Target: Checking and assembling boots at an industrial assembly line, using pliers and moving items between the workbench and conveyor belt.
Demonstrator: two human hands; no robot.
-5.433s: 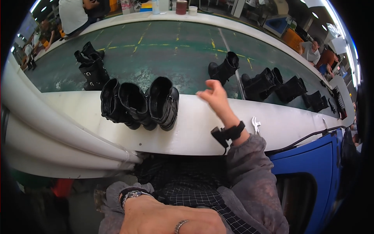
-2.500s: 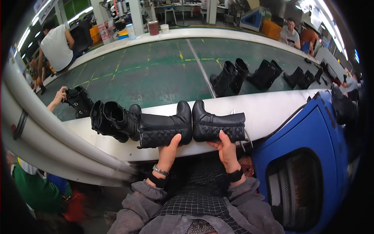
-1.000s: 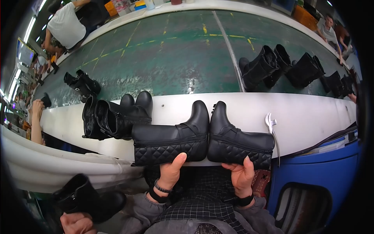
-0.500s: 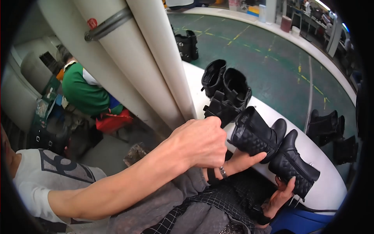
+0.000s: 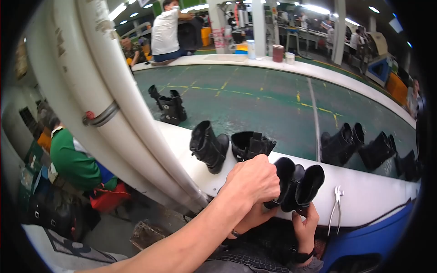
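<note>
My left hand [image 5: 256, 220] comes up beneath another person's arm and grips a black boot [image 5: 284, 170] by its lower side. Most of its fingers are hidden. My right hand [image 5: 307, 224] holds a second black boot [image 5: 311, 185], thumb and fingers against its near side. The two boots stand side by side with their openings up. A co-worker's bare arm reaches in from the left, its closed fist [image 5: 259, 179] right beside my left boot; what it grips cannot be made out. Just beyond that fist is a black strapped boot [image 5: 253, 144], with another black boot [image 5: 209, 148] to its left.
Silver pincers [image 5: 337, 204] lie on the white ledge [image 5: 359, 191] at my right, above a blue bin [image 5: 373, 239]. Several black boots [image 5: 170, 108] ride the green belt [image 5: 255, 100]. White pipes [image 5: 95, 91] rise at left. A person in green [image 5: 75, 157] sits beyond them.
The view has tilted up, showing more of the belt and people behind it. The boots in my hands have turned from lying tilted to openings up. The pincers have come into sight.
</note>
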